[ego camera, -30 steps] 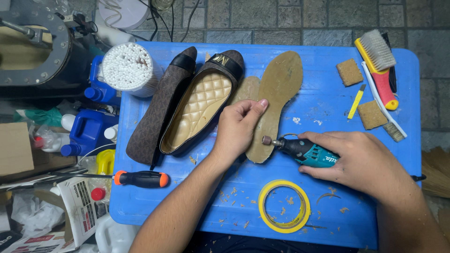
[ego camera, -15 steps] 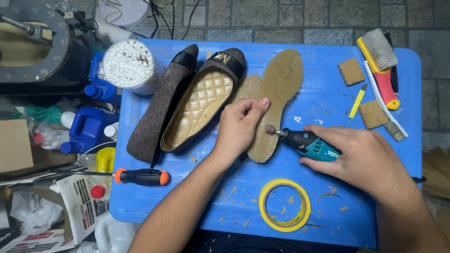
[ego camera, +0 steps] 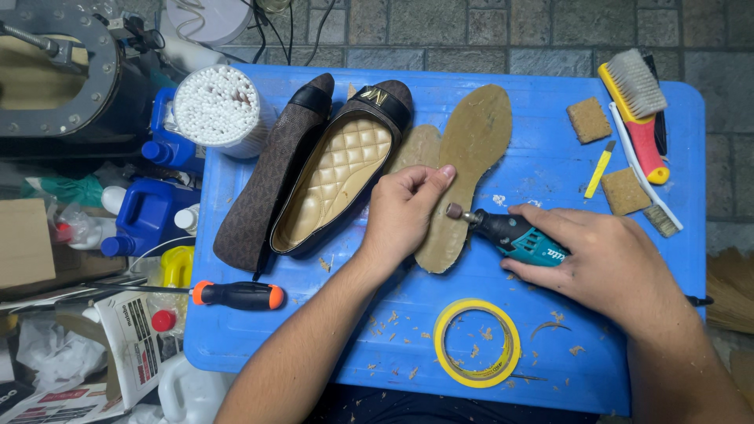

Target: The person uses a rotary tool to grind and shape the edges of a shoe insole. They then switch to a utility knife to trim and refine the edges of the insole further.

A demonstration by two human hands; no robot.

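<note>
Thin, likely flexible tan sole (ego camera: 471, 165) pinned flat by left hand (ego camera: 404, 212); right hand (ego camera: 605, 263) fingers wrapped round teal rotary tool (ego camera: 514, 234).

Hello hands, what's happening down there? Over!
Left hand pressing down the tan sole. Right hand gripping teal rotary tool, tip at sole's edge. Nothing blocking; shoes lie alongside.

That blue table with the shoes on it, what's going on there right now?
A person is working on a tan shoe sole lying on a blue table. The left hand presses the sole down, while the right hand holds a small teal rotary tool with its sanding tip at the sole's edge. Two flat shoes lie to the left, one upside down. A roll of yellow tape, an orange-handled screwdriver and brushes lie nearby, with shavings scattered around.
</note>
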